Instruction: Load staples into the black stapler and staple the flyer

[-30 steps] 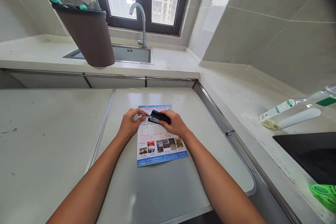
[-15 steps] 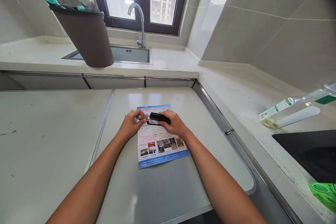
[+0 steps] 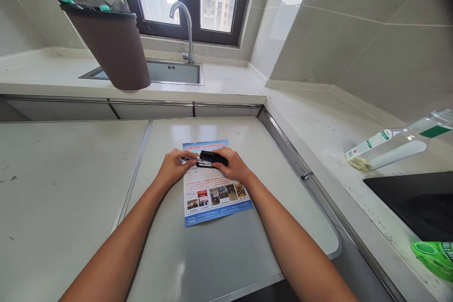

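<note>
A black stapler (image 3: 209, 157) is held low over a printed flyer (image 3: 218, 212) with blue borders, small photos and red lettering. My right hand (image 3: 231, 163) is closed around the stapler's right part, thumb on the near side. At its left end, my left hand (image 3: 175, 166) pinches a slim silvery metal piece (image 3: 189, 158) that sticks out from the stapler. The fingertips cover part of that piece, so its full shape is hidden. Both hands rest over the upper half of the flyer.
The flyer lies on a white tabletop (image 3: 205, 264) with a seam on its left. Behind are a brown bin (image 3: 109, 49), a sink (image 3: 177, 72) and a tap (image 3: 189, 33). A clear bottle (image 3: 399, 141), a black panel (image 3: 417, 203) and a green packet (image 3: 435, 257) are on the right counter.
The whole view has shifted slightly, with things sitting a little further left. Both hands keep their grips on the stapler, with hardly any movement between them.
</note>
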The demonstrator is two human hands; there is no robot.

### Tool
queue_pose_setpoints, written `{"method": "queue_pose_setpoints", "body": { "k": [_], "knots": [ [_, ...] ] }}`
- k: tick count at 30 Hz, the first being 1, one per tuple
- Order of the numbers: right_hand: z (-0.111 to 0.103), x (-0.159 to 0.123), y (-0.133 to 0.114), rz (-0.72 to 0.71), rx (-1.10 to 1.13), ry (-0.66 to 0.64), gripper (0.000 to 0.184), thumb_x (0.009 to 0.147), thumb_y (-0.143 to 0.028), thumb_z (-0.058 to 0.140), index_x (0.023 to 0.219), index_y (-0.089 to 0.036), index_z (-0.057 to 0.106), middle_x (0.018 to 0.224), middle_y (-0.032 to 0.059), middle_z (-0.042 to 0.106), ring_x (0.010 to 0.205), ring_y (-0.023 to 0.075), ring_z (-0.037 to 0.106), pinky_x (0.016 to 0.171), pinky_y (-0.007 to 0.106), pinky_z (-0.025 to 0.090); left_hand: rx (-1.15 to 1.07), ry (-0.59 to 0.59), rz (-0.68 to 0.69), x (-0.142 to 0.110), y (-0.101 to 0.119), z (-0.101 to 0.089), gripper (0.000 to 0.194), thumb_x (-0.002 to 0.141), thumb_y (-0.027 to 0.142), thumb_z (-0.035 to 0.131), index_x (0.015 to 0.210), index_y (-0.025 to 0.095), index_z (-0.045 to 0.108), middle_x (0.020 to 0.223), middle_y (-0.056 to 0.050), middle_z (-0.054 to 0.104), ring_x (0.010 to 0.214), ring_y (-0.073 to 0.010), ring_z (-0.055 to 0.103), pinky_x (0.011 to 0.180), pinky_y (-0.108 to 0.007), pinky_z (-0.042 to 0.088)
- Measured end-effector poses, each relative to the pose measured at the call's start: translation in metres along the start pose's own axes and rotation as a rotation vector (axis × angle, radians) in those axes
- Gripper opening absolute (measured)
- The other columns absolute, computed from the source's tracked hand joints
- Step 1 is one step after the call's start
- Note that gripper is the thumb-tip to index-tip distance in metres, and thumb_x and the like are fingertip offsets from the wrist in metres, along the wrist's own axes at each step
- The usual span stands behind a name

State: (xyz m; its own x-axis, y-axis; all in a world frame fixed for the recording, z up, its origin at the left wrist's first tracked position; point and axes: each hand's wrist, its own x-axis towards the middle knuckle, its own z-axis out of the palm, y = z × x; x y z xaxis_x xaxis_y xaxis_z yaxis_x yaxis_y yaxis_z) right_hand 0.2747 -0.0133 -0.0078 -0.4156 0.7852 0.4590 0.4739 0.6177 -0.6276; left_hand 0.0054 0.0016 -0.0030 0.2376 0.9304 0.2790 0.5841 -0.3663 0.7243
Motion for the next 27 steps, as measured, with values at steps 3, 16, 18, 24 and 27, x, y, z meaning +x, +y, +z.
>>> {"method": "queue_pose_setpoints", "body": {
  "k": [3,16,18,24,27],
  "knots": [
    [-0.001,0.000,0.002,0.030,0.052,0.066,0.033,0.091,-0.027,0.072,0.124,-0.024,0.071,0.108,0.0081,0.073,0.101,0.0250,0.067,0.094,0.042,0.054,-0.041,0.002,-0.001,0.000,0.000,0.001,0.019,0.082,0.042,0.078,0.096,0.030,0.085,0.095,-0.002,0.080,0.085,-0.0237,0.069,0.081,-0.038,0.053],
    [-0.017,-0.003,0.007,0.130,0.334,0.168,0.040,0.086,-0.049,0.077,0.116,-0.023,0.078,0.106,0.0064,0.077,0.098,0.0245,0.069,0.091,0.041,0.054,-0.290,-0.021,0.004,-0.003,0.006,-0.005,0.022,0.084,0.041,0.077,0.098,0.026,0.083,0.101,-0.003,0.083,0.102,-0.0287,0.076,0.099,-0.044,0.058],
    [-0.016,-0.003,0.003,0.069,0.337,0.082,0.042,0.085,-0.053,0.078,0.115,-0.023,0.079,0.099,0.0065,0.077,0.095,0.0240,0.067,0.090,0.041,0.054,-0.273,-0.080,0.061,-0.004,0.009,-0.005,0.030,0.078,0.040,0.083,0.105,0.026,0.082,0.104,-0.003,0.082,0.106,-0.0285,0.075,0.104,-0.044,0.055],
    [-0.007,0.000,-0.019,-0.006,0.328,-0.033,0.044,0.087,-0.055,0.077,0.119,-0.025,0.078,0.097,0.0067,0.076,0.094,0.0235,0.063,0.088,0.040,0.053,-0.240,-0.133,0.237,-0.003,0.012,-0.005,0.037,0.074,0.039,0.088,0.106,0.024,0.077,0.111,-0.005,0.078,0.110,-0.0270,0.070,0.103,-0.040,0.053],
    [-0.002,0.000,-0.023,0.002,0.321,-0.019,0.045,0.086,-0.057,0.077,0.119,-0.025,0.078,0.096,0.0067,0.076,0.093,0.0237,0.062,0.088,0.041,0.053,-0.234,-0.152,0.259,-0.002,0.007,-0.003,0.035,0.075,0.039,0.087,0.105,0.024,0.076,0.110,-0.006,0.076,0.109,-0.0266,0.068,0.101,-0.040,0.053]
  ]
}}
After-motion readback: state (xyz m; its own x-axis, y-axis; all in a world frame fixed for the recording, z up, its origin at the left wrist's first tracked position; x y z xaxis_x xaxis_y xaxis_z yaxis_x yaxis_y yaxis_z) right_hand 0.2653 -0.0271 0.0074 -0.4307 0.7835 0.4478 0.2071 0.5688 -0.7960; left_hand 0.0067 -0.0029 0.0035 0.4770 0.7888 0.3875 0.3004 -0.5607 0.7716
